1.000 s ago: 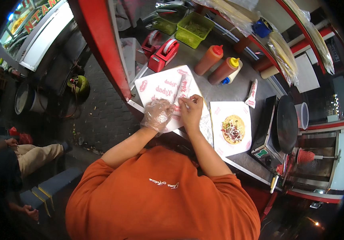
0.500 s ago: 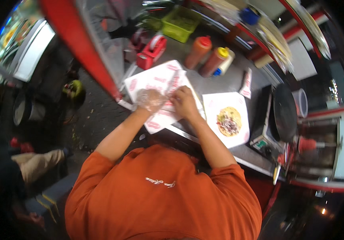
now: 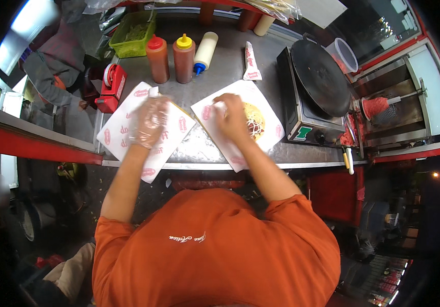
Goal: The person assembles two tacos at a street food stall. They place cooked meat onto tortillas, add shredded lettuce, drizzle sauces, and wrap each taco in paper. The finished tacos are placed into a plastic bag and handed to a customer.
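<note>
My left hand [image 3: 151, 122], in a clear plastic glove, is closed over the left sheets of printed white paper [image 3: 123, 128]. The white tip of a paper-wrapped roll [image 3: 153, 91] pokes out past its fingers; the rest is hidden under the hand. My bare right hand [image 3: 232, 115] has its fingers curled at the left part of another paper sheet [image 3: 253, 94], with some paper seemingly pinched between thumb and fingers. Beside that hand, on the same sheet, lies a round flatbread [image 3: 256, 113] with filling and white sauce, partly covered by my hand and wrist.
A red sauce bottle [image 3: 158, 59], a yellow-capped one [image 3: 184, 59] and a lying white bottle [image 3: 206, 51] are beyond the papers. A red tape dispenser [image 3: 111, 88] is left, a green basket [image 3: 134, 35] behind. Another wrapped roll [image 3: 250, 62] lies near the black griddle [image 3: 320, 77].
The view has turned, shifting the scene. My hands, which were together on the roll over the left paper, are now apart; the right has moved to the sheet with the flatbread.
</note>
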### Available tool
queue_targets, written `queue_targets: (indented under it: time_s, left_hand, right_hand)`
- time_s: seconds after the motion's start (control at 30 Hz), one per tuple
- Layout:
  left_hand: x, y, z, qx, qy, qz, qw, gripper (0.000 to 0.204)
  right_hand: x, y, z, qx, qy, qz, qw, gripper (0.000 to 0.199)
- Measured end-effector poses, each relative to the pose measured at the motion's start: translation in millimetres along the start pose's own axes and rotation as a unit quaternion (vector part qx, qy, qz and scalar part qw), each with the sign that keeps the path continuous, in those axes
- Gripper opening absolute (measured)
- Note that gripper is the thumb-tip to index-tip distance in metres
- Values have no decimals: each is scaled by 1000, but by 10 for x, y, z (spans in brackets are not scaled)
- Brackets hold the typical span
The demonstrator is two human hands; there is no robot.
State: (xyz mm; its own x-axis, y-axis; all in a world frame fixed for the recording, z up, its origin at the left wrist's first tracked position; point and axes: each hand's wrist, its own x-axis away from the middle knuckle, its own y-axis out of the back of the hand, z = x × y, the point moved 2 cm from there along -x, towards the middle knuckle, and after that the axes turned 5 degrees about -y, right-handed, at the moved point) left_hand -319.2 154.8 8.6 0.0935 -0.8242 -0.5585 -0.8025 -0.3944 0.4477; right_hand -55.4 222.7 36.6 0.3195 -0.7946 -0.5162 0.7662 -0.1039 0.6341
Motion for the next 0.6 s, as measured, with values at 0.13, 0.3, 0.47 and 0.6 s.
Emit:
queue_targets:
  time_s: [0.13,0.3,0.47,0.6]
  left_hand:
    - [197,-1057,-620,-52,76,261,961,34]
    - [234,-1636,-773,-86,222,232,943,35]
    - [328,-1762,-654,238,386,100,885,25]
    - [386,-1827,-880,201,304,17,931,20]
  right_hand:
    - [-385,528,-1091,148,-189,47,969,29]
    - [-475,636,-1619,166,-320,163,918,46]
    - [-372,581,-1492,160,-321,151,921,53]
    - [-392,596,-1437,156,-329,176,915,56]
